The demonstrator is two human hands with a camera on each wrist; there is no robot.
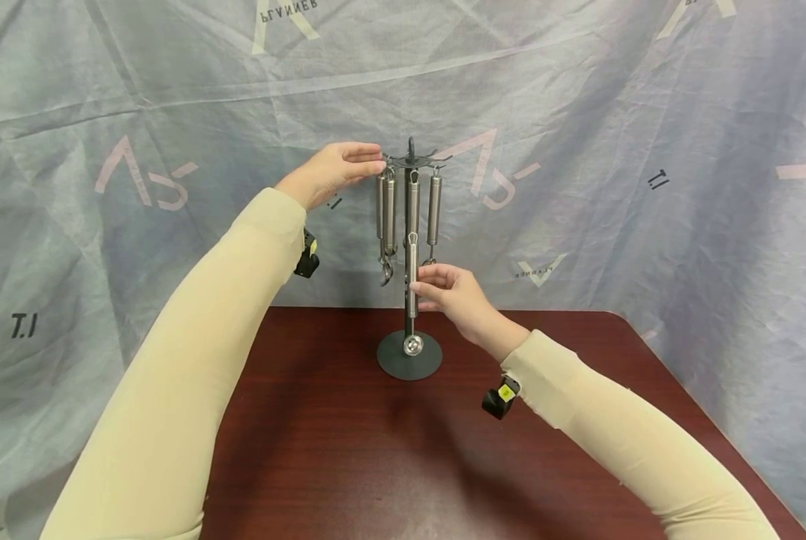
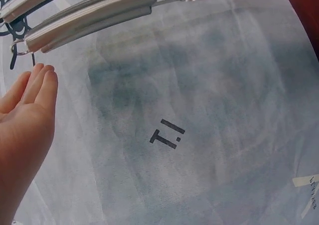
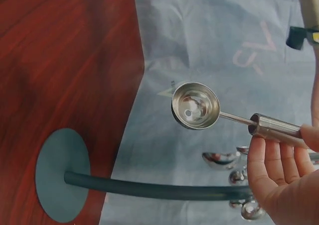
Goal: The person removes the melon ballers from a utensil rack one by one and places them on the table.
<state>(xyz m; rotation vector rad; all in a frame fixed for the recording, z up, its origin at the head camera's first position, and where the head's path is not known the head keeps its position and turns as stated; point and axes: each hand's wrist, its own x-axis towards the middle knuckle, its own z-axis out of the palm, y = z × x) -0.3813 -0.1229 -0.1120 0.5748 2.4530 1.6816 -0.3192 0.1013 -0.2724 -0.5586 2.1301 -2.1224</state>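
My right hand [image 1: 459, 296] grips the steel handle of a small scoop [image 3: 196, 105], fingers on one side and thumb on the other. The scoop's round bowl points down in the head view, in front of the dark stand [image 1: 409, 367]. In the right wrist view the bowl's hollow faces the camera. My left hand [image 1: 338, 171] is up beside the stand's hooked top [image 1: 411, 159], fingers nearly straight and fingertips right at the left hooks. Several steel-handled utensils [image 1: 390, 210] hang from those hooks, close to the left fingertips.
The stand's round base rests on a dark red wooden table [image 1: 322, 420], near its back edge. Behind hangs a grey printed cloth [image 1: 227, 112]. Another hanging utensil [image 1: 435, 210] is on the stand's right side, above my right hand.
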